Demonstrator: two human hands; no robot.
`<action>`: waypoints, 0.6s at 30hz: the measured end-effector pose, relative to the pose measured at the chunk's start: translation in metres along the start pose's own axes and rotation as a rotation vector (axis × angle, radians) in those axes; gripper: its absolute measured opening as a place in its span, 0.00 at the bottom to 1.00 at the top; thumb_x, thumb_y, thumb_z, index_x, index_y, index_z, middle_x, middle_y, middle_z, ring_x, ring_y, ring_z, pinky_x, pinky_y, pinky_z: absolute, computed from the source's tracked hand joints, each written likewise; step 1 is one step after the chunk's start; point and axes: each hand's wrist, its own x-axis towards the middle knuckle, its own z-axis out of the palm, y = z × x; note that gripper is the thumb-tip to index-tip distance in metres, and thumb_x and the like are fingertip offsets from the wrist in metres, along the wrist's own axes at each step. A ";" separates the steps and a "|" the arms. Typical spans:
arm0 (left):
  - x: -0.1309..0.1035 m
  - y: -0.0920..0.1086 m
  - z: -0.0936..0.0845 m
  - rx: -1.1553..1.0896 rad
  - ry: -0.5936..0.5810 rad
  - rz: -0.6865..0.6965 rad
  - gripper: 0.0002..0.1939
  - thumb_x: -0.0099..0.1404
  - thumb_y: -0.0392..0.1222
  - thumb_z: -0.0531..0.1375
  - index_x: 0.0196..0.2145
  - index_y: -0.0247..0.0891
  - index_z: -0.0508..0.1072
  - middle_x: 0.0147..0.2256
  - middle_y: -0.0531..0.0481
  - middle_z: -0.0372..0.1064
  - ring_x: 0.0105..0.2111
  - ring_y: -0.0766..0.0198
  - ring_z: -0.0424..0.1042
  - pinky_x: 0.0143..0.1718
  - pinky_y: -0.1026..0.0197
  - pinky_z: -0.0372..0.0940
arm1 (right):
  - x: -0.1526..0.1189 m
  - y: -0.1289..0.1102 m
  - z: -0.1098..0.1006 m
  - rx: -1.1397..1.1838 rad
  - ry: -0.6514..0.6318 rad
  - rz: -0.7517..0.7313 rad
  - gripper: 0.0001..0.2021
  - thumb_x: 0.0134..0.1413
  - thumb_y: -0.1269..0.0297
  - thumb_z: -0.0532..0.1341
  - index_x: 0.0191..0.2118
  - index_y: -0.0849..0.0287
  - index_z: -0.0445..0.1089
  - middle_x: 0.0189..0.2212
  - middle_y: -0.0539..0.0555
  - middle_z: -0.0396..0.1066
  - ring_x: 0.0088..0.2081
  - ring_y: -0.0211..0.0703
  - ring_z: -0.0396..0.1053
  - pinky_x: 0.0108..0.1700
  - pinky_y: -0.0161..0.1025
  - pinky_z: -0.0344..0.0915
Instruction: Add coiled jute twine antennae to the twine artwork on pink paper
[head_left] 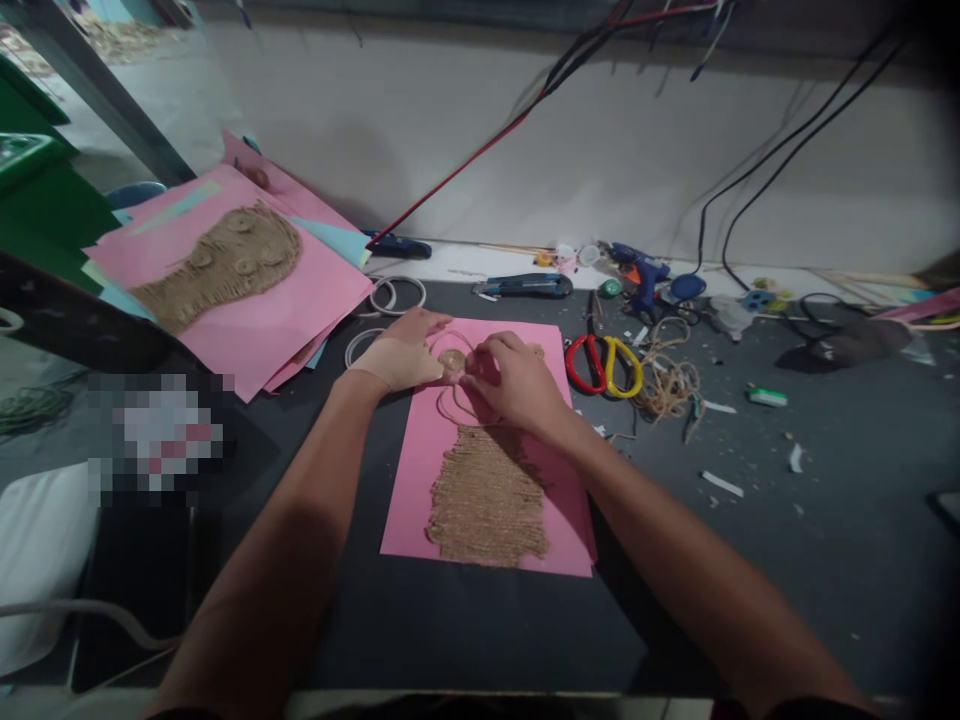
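Observation:
A pink sheet of paper (559,500) lies on the dark table, its lower part covered by rows of brown jute twine (487,495). Above those rows sits a small round coil of twine (452,362), with loose loops of twine around it. My left hand (405,352) rests at the sheet's upper left edge, fingers stretched out and thumb beside the coil. On the coil's other side, my right hand (514,380) has its fingertips pinched together on the twine. Exactly where the strand passes between those fingers is hidden.
Right of the sheet lie scissors with red and yellow handles (604,367) and tangled twine (667,385). Behind are a utility knife (525,286) and a blue glue gun (637,275). A twine-covered pink sheet (315,300) tops the stack at left. White rings (397,295) lie nearby.

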 end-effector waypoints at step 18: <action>-0.007 0.013 -0.007 -0.017 -0.031 -0.006 0.38 0.54 0.46 0.71 0.61 0.32 0.72 0.54 0.41 0.72 0.50 0.53 0.72 0.58 0.55 0.66 | -0.073 -0.096 -0.166 0.369 -0.023 -0.115 0.09 0.56 0.55 0.70 0.40 0.26 0.81 0.37 0.52 0.79 0.37 0.50 0.79 0.29 0.48 0.74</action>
